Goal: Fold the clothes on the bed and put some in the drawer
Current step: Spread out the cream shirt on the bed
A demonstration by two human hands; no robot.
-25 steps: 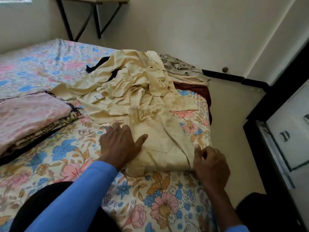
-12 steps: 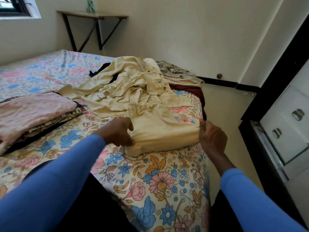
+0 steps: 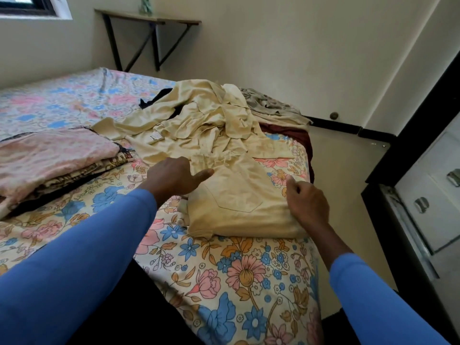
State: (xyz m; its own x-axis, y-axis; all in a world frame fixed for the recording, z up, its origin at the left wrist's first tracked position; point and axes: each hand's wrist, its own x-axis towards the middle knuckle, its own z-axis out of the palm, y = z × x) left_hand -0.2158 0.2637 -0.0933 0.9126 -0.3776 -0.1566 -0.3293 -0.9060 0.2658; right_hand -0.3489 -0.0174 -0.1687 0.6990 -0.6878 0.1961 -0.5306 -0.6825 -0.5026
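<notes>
A folded cream garment with a pocket lies near the corner of the floral bed. My left hand is at its upper left edge, thumb stretched out over the cloth and fingers relaxed. My right hand is on its right side with fingers loosely curled over the fold; I cannot tell whether it pinches the cloth. Behind lies a crumpled cream garment with dark cloth under it. White drawers with metal handles stand at the right.
A stack of folded clothes, pink on top, sits on the bed at the left. A grey garment and a maroon cloth lie at the far bed corner. A wall shelf hangs behind. Bare floor runs between bed and drawers.
Both hands let go of the folded garment's sides. The left hand went from a grip to an open pose at the upper left. The right hand moved onto the right side.
</notes>
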